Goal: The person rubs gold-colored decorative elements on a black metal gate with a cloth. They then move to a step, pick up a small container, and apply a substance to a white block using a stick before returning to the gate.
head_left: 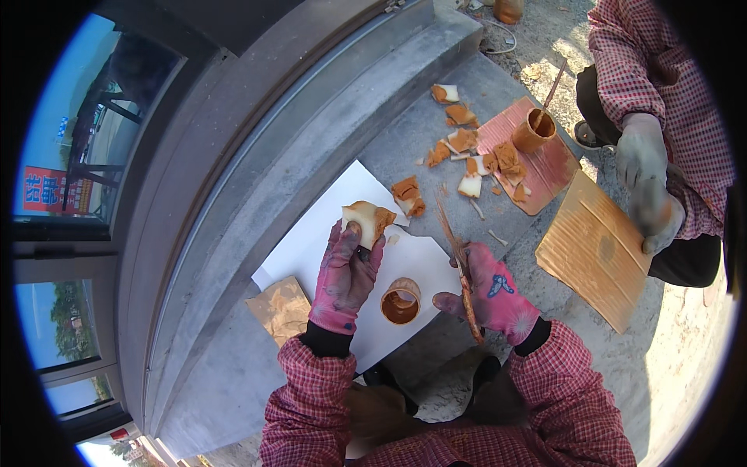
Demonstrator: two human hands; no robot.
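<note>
My left hand [348, 268], in a stained pink glove, is closed on a pale chunk [363, 220] partly covered in brown paste; it looks like foam, but I cannot be sure. In a matching glove, my right hand [498, 292] grips a thin brown-smeared brush [468, 300], its wispy end pointing away from me. Between the hands a small cup [401, 302] with brown residue inside stands on white sheets [366, 335]. Just beyond the left hand lies another brown-coated chunk [408, 196].
Several more coated chunks [462, 140] lie scattered ahead, some on reddish cardboard [537, 198] beside a brown cup [534, 131] holding a brush. Tan cardboard [595, 249] lies near another person's gloved hands [642, 152] at right. Concrete steps [311, 156] and glazed doors [66, 311] border the left.
</note>
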